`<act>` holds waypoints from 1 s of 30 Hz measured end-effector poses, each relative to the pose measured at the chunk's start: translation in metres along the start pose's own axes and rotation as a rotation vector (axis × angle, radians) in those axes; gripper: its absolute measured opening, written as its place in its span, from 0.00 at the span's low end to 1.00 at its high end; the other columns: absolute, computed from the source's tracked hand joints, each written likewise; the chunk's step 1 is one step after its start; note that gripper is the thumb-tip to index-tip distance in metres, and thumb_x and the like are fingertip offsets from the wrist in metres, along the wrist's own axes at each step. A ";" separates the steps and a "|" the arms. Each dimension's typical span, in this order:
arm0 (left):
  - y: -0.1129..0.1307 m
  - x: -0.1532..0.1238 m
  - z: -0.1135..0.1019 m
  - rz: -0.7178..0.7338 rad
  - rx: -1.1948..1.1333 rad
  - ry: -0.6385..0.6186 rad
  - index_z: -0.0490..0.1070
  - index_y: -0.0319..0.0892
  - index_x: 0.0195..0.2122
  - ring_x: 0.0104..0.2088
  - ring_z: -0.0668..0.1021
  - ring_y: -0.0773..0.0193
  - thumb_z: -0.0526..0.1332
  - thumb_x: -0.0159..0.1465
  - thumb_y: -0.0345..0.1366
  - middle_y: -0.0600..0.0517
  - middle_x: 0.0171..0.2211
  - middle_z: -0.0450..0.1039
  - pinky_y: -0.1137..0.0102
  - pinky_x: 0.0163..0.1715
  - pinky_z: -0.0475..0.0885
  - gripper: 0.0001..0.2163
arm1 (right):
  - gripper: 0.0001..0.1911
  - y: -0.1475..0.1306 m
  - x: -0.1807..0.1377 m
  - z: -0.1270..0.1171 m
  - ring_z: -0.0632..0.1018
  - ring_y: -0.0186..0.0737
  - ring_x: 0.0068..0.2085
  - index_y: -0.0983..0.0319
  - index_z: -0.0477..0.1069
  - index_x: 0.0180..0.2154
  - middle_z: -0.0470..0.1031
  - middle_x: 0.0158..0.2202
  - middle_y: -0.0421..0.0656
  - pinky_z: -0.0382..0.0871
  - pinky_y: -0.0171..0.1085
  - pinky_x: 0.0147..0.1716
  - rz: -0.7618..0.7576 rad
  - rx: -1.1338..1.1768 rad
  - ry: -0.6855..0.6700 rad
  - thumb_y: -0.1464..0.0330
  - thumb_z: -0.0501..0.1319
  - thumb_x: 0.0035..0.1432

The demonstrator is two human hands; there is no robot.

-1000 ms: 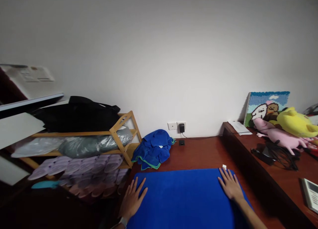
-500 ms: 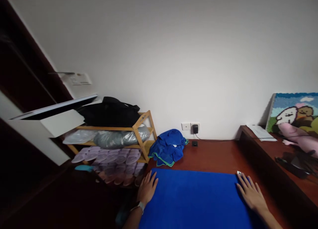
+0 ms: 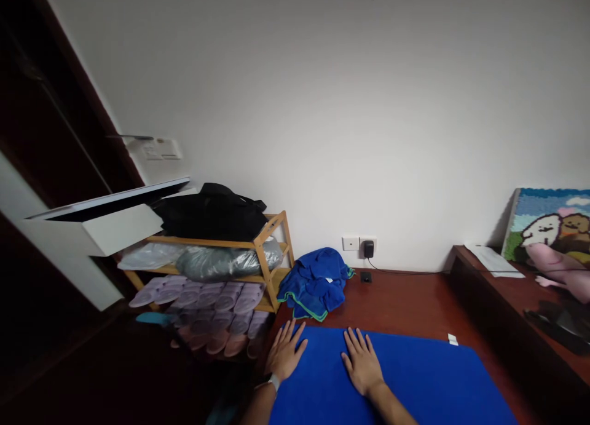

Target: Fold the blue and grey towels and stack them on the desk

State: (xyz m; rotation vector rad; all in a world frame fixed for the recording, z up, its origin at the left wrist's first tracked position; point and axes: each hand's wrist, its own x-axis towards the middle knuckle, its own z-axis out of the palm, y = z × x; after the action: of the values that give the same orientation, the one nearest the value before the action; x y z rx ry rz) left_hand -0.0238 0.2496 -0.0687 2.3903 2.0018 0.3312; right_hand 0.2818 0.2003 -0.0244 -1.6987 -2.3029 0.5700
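A flat bright blue towel (image 3: pixel 415 382) lies spread on the red-brown wooden surface (image 3: pixel 405 299) in front of me. My left hand (image 3: pixel 284 353) rests flat at the towel's far left corner, fingers spread, a watch on the wrist. My right hand (image 3: pixel 362 362) lies flat and open on the towel just to the right of the left hand, fingers stretched forward. Neither hand holds anything. A small white tag (image 3: pixel 452 339) shows at the towel's far right corner.
A crumpled blue cloth with green trim (image 3: pixel 316 282) lies by the wall. A wooden rack (image 3: pixel 271 253) holds slippers, bagged items and a black bag at left. A wall socket with charger (image 3: pixel 367 248) is behind. A raised wooden ledge (image 3: pixel 488 283) with plush toys and a picture stands at right.
My right hand has slid left across the towel from its far right corner to beside my left hand. The view has shifted slightly; the left hand stays at the left corner.
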 end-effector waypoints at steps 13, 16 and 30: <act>-0.011 -0.001 0.003 -0.068 0.036 0.012 0.54 0.52 0.72 0.73 0.55 0.51 0.47 0.71 0.59 0.45 0.74 0.49 0.51 0.70 0.52 0.32 | 0.40 0.230 -0.107 -0.032 0.47 0.47 0.74 0.58 0.47 0.73 0.46 0.74 0.39 0.40 0.55 0.72 0.422 -0.250 0.178 0.46 0.39 0.67; -0.015 0.000 0.009 -0.061 0.034 0.038 0.54 0.54 0.72 0.72 0.56 0.51 0.48 0.70 0.60 0.46 0.74 0.50 0.51 0.70 0.53 0.32 | 0.40 0.286 -0.130 -0.040 0.47 0.48 0.74 0.56 0.49 0.73 0.46 0.74 0.38 0.43 0.55 0.71 0.492 -0.285 0.222 0.47 0.38 0.66; -0.018 -0.005 -0.008 -0.074 -0.062 0.036 0.61 0.47 0.69 0.71 0.61 0.49 0.48 0.72 0.55 0.45 0.72 0.56 0.53 0.67 0.60 0.29 | 0.43 0.346 -0.149 -0.037 0.50 0.48 0.74 0.59 0.51 0.72 0.49 0.74 0.43 0.46 0.55 0.70 0.573 -0.238 0.237 0.47 0.37 0.62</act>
State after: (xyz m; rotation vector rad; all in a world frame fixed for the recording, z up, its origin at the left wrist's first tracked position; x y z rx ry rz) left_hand -0.0434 0.2465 -0.0641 2.2837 2.0562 0.4317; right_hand 0.6407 0.1534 -0.1337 -2.4104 -1.7655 0.1677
